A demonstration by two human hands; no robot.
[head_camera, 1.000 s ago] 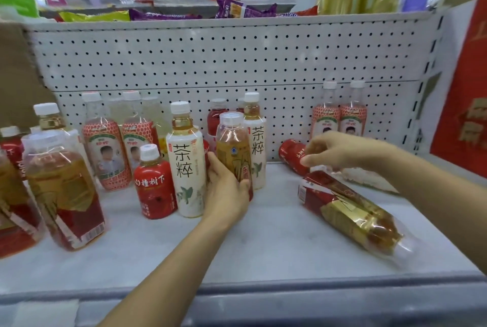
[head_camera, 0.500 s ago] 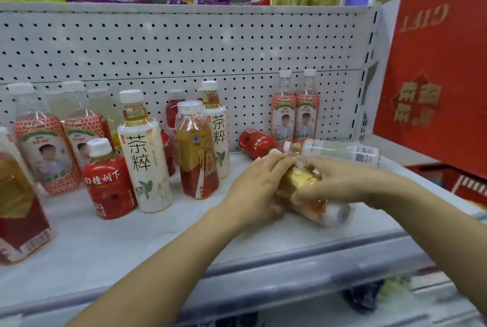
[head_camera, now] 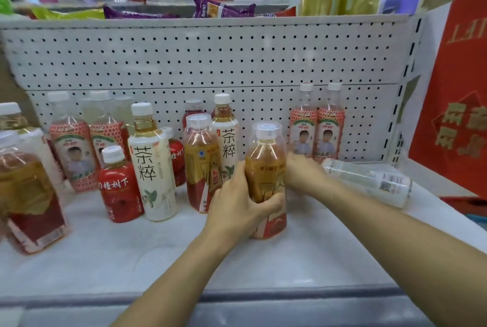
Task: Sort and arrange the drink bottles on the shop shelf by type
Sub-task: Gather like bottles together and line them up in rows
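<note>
Just left of the fingers [head_camera: 274, 201], kept a matching bottle [head_camera: 201, 160] standing, amber tea inside. Tipped the tea bottle [head_camera: 266, 166] from flat, as half a second before, to upright on the shelf [head_camera: 158, 260]: like beside like, likely one step nearer sorted. Gripped it both sides, left hand [head_camera: 237, 205] wrapped round the front, right hand [head_camera: 303, 172] closed on its far side. Right of the fingers, left a clear bottle [head_camera: 369, 181] lying down, pale liquid inside.

The left hand [head_camera: 237, 205] and right hand [head_camera: 303, 173] were bare. 2 slim forearms, uncovered to the frame's lower edge, led to them.
</note>
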